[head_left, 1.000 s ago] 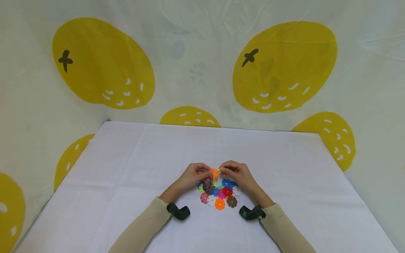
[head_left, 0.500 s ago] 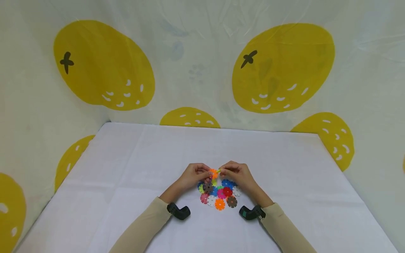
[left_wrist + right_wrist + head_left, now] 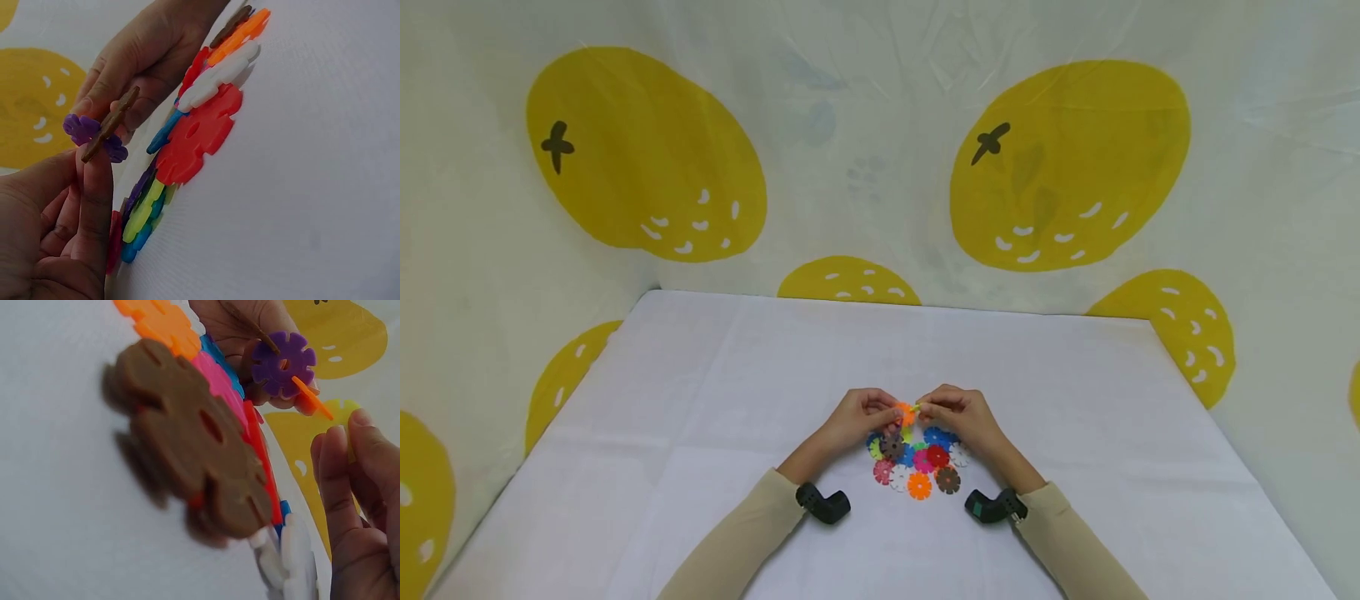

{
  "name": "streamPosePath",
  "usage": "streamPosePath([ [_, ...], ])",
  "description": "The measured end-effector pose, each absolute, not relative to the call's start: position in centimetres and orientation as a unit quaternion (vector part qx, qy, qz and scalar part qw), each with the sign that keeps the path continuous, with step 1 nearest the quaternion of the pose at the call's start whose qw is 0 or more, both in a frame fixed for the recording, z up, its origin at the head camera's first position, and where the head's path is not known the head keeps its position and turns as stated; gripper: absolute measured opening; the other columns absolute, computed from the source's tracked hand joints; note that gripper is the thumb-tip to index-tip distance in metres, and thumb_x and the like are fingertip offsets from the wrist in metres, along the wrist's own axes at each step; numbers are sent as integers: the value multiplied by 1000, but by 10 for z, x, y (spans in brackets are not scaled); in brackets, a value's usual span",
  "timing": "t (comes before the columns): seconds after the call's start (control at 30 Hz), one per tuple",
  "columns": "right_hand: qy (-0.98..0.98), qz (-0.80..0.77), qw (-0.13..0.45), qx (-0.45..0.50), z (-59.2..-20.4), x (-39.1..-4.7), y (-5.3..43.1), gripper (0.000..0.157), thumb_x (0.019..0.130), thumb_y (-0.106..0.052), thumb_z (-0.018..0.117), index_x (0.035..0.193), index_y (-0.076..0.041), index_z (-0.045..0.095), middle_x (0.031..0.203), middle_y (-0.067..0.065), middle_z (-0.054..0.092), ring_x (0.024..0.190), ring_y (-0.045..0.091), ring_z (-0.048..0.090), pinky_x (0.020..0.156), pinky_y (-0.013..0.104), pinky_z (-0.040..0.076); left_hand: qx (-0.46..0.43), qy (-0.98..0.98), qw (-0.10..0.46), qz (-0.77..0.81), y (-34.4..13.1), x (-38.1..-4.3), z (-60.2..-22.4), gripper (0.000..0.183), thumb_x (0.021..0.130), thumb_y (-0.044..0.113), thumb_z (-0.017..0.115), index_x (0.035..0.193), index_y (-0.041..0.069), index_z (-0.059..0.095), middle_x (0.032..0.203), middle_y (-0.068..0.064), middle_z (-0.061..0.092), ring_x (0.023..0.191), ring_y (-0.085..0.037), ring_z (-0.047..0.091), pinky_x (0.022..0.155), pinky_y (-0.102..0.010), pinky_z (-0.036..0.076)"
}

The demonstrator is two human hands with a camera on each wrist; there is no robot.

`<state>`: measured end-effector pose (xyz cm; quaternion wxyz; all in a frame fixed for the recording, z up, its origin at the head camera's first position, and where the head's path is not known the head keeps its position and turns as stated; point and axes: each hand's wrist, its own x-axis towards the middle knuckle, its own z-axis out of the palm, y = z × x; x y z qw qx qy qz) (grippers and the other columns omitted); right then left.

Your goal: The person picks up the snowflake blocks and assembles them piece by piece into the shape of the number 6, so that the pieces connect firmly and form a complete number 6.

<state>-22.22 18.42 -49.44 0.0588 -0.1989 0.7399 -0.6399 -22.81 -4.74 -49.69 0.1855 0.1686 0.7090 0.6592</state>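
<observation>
In the head view, my left hand [image 3: 856, 419] pinches a small chain of notched plastic discs above a loose pile. The chain joins a brown disc [image 3: 112, 125], a purple disc [image 3: 267, 367] and an orange disc [image 3: 312, 398] by their slots, set at angles to one another. Between thumb and fingertips, my right hand [image 3: 962, 417] pinches a yellow disc [image 3: 342, 411], edge against or very near the orange one; whether their slots engage I cannot tell.
Below the hands lie several loose discs, among them a red disc [image 3: 200, 134], a white disc [image 3: 219, 75], an orange disc [image 3: 919, 487] and a brown disc [image 3: 181, 444]. They rest on a white-covered table [image 3: 775, 358]. A patterned curtain [image 3: 865, 108] stands behind it.
Both hands keep their grip on the discs and stay almost in place. The yellow disc appears slightly closer to the orange one. The head view has shifted slightly.
</observation>
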Motion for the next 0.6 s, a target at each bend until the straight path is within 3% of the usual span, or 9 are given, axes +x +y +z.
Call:
streamPosePath([
  [0.3,763,-613,71,-191,-493,-225,186,23,92,-18,68,107,-2,72,101,10,70,80,18,66,76,27,56,201,700,205,655,-48,-230,-497,29,97,12,60,118,-8,62,87,-7,69,65,-11,62,65,-25,55],
  [0.47,815,-547,68,-178,-491,-225,188,29,89,-23,72,115,-10,70,106,6,65,78,18,57,70,22,49,190,688,202,670,-49,-231,-498,29,97,12,60,118,-8,62,84,-2,67,67,-11,62,66,-26,56],
  [0.6,836,-509,95,-182,-489,-227,193,27,88,-24,74,112,-12,71,107,7,64,79,19,53,68,22,45,163,676,203,690,-50,-231,-498,30,97,13,60,118,-8,60,81,-1,66,68,-11,62,66,-25,55],
])
